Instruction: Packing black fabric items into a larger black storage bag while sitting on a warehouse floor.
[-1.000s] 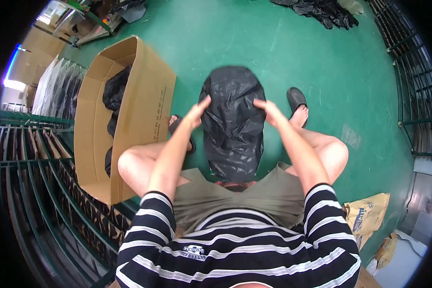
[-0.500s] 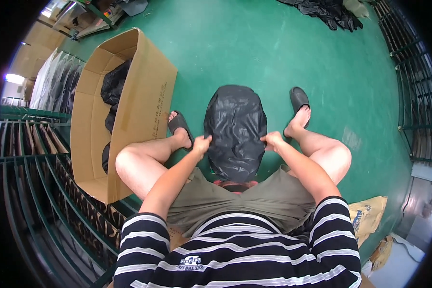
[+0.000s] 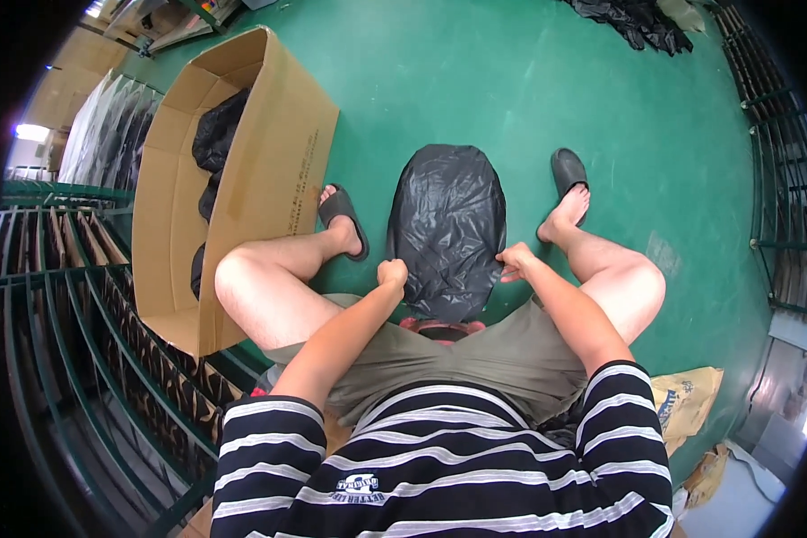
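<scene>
A long, rounded bundle covered by a black plastic bag (image 3: 446, 220) stands on the floor between my legs. The plastic is smooth at its far end and creased at the near end. My left hand (image 3: 393, 273) is closed on the bag's left edge, close to the near end. On the opposite edge, my right hand (image 3: 515, 261) pinches the plastic between thumb and fingers. What lies under the bag is hidden. Just below its near end a red and dark object (image 3: 439, 331) shows in part against my shorts.
A tall open cardboard box (image 3: 282, 170) at my left holds several black-wrapped bundles (image 3: 221, 130). Green metal racks (image 3: 63, 305) line the left, with another rack (image 3: 776, 170) at right. Black plastic (image 3: 632, 22) lies far off; a tan paper sack (image 3: 686, 405) lies near right.
Both hands have slid slightly nearer to me along the bag's edges. The plastic's near part looks more wrinkled. The whole view has shifted a little.
</scene>
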`<state>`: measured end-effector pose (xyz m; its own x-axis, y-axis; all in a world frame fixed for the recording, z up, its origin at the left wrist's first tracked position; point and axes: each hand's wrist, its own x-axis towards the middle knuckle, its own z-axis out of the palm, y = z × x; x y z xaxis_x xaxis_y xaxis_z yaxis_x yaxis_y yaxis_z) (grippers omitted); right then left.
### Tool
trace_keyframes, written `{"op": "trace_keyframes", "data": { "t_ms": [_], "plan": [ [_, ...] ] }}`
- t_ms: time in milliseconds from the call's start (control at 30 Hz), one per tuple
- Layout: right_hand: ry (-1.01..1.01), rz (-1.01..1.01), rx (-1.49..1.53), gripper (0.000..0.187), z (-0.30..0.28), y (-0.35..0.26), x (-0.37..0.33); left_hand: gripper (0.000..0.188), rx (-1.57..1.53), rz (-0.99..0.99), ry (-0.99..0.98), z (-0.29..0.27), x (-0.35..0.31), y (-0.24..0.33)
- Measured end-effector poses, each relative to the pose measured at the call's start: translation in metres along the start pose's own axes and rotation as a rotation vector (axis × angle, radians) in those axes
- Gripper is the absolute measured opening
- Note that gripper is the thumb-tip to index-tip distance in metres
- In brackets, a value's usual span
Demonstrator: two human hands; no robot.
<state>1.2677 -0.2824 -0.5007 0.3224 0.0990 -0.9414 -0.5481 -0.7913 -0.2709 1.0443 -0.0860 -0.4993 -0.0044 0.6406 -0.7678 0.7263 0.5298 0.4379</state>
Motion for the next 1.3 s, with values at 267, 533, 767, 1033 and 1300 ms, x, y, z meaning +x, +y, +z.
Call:
{"op": "trace_keyframes", "data": {
  "t_ms": [267,533,767,1033,1300],
  "plan": [
    [-0.074,0.079,0.079,0.030,-0.001,-0.001,-0.021,0.036,0.157,0.088,-0.031,-0.015,0.017,-0.021],
    [-0.399,0.132,0.100,0.054,0.015,0.010,-0.055,0.031,0.134,0.065,-0.068,-0.008,0.011,-0.040],
    [-0.558,0.183,0.171,0.042,0.013,0.017,-0.050,0.034,0.220,0.158,-0.036,-0.016,0.004,-0.035],
    [-0.630,0.398,0.162,0.036,0.011,0.023,-0.046,0.036,0.162,0.118,0.021,-0.010,-0.029,-0.027],
    [-0.626,0.408,0.024,0.022,0.017,0.025,-0.041,0.038,-0.191,-0.118,-0.303,-0.011,-0.079,-0.021]
  ]
}}
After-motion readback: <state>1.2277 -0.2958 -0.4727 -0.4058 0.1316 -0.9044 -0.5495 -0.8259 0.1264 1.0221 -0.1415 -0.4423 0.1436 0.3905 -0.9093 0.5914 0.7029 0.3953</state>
